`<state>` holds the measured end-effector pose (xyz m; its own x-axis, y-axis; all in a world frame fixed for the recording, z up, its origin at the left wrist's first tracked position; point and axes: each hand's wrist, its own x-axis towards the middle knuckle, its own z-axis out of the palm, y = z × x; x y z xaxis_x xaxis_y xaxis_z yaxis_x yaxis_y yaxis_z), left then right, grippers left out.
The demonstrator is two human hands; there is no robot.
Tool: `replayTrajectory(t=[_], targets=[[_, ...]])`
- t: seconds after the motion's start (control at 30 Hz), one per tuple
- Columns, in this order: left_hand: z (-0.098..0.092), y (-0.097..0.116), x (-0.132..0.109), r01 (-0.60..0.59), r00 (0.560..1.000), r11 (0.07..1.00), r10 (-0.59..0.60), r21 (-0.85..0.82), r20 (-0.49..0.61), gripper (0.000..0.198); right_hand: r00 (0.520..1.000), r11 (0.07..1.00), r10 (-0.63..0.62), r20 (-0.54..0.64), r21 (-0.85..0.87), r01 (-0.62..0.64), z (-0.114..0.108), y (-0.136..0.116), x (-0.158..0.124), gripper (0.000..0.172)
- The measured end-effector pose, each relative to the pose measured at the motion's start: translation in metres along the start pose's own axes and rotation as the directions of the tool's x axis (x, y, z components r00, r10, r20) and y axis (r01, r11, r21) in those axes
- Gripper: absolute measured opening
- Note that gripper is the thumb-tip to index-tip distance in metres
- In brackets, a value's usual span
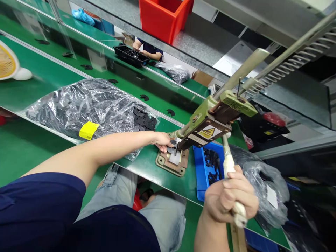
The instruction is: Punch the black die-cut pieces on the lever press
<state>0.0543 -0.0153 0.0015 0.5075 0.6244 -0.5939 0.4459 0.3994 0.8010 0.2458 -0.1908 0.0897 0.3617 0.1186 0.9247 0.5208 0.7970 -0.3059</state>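
Right hand: grip wrapped round lever, presumably for leverage. Left hand: grip pinching black piece at press base, apparently steadying it. Blue bin beside, likely for reach.

The press is metal; the bag, glossy plastic.

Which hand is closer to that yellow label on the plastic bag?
Left: the left hand is right of the yellow label, at the press base; the right hand is much farther right, gripping the lever.
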Motion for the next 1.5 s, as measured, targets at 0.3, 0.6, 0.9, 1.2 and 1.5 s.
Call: replayTrajectory(t=[0.3, 0.6, 0.9, 1.2, 1.5], targets=[[0.013, -0.010, -0.019, -0.096, 0.995, 0.980, 0.089, -0.176, -0.047, 0.027, 0.959, 0.964, 0.194, 0.208, 0.139, -0.225, 0.029, 0.020, 0.104, 0.054], [0.011, -0.025, -0.075, -0.290, 0.951, 0.916, 0.308, -0.278, 0.026, 0.051, 0.787, 0.900, 0.435, 0.437, -0.247, -0.360, -0.010, 0.035, -0.064, 0.028], [0.042, -0.030, -0.124, -0.373, 0.917, 0.905, 0.393, -0.202, 0.066, 0.053, 0.670, 0.878, 0.474, 0.572, -0.244, -0.413, 0.010, 0.004, -0.112, 0.020], [0.052, -0.035, -0.134, -0.345, 0.922, 0.906, 0.376, -0.245, 0.090, 0.051, 0.690, 0.893, 0.448, 0.569, -0.320, -0.315, 0.001, -0.017, -0.110, 0.011], [0.049, -0.029, -0.152, -0.603, 0.638, 0.640, 0.745, 0.476, -0.194, 0.029, 0.537, 0.958, 0.259, 0.802, -0.285, -0.036, -0.015, -0.012, -0.080, 0.012]])
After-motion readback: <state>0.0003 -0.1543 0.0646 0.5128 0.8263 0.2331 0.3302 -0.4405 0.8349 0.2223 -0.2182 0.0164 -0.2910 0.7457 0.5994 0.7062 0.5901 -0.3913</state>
